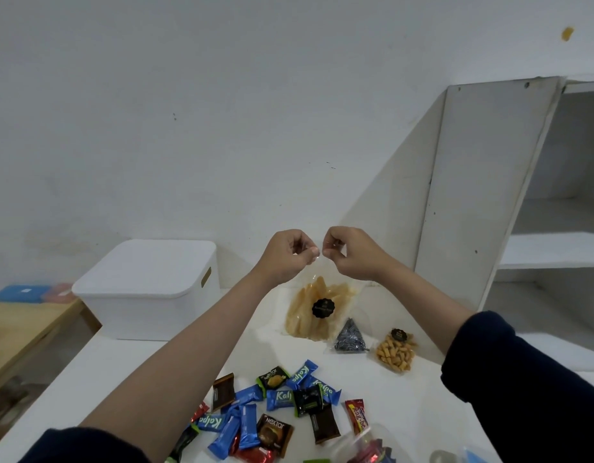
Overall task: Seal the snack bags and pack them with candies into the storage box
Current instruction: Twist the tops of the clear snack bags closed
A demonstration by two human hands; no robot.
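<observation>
I hold a clear snack bag of pale yellow chips with a black round label up above the white table. My left hand and my right hand pinch its top edge side by side, fingertips almost touching. Two more clear bags lie on the table to the right: one of dark seeds and one of orange snack pieces. A heap of wrapped candies in blue, black, brown and red lies near me. The white storage box stands at the left with its lid on.
A clear plastic jar with wrapped sweets lies at the bottom edge. White shelves rise on the right. A wooden table with blue and pink items sits beyond the left edge of the white table.
</observation>
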